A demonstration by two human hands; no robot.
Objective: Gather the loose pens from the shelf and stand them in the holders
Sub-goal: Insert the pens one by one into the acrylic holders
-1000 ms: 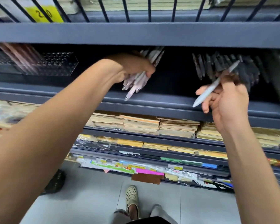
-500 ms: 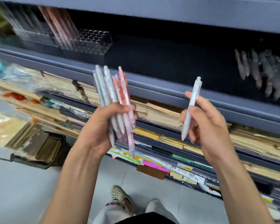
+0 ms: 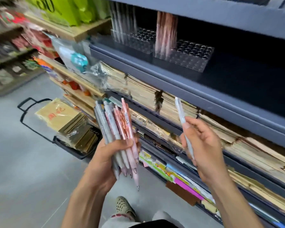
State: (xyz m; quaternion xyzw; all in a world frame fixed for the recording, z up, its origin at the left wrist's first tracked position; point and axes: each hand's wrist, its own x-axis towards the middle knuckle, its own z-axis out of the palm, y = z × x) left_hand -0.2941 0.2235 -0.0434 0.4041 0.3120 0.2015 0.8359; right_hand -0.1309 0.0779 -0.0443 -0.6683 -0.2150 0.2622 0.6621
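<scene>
Shop aisle, grey shelf [image 3: 204,102] w/ clear holders [image 3: 190,59] up & fwd of both hands: left hand [image 3: 109,155] clenched on pen bundle [image 3: 120,134], right hand [image 3: 202,145] pinching single white pen [image 3: 182,119], long axis near upright, nearer the holders.

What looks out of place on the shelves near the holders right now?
Mainly the crumpled clear plastic wrap bulging off the shelf edge left of the pen holders. The holders sit level, mostly unfilled; the pens are in the hands.
</scene>
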